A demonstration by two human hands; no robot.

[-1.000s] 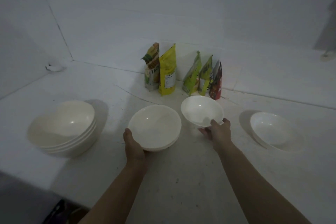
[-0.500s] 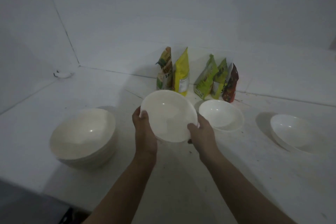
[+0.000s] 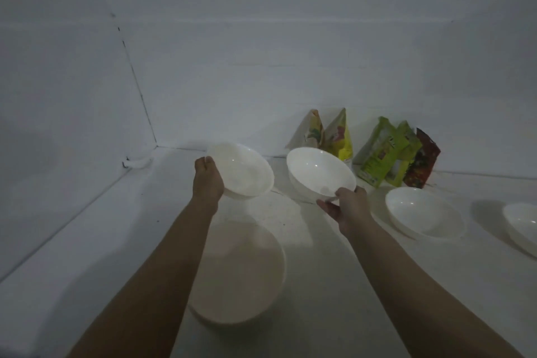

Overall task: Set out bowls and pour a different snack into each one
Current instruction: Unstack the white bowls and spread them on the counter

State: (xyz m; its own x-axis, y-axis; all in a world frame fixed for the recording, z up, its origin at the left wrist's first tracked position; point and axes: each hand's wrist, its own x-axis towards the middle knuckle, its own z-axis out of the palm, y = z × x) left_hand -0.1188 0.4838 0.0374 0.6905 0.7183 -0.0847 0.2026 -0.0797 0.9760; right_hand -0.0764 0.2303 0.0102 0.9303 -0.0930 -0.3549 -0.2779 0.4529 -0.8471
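Head view: left hand grips the near rim of one white bowl, right hand pinches a second bowl, both lifted, tilted. 0.5 s ago both hands shared one bowl. Stack, two set-out bowls empty; snack bags at wall.

White counter underfoot of everything, dim and faintly speckled with dark flecks near the middle. White walls behind and to the left, meeting in a corner seam dotted with dark marks. Small pale object tucked into that corner, too blurred to identify.
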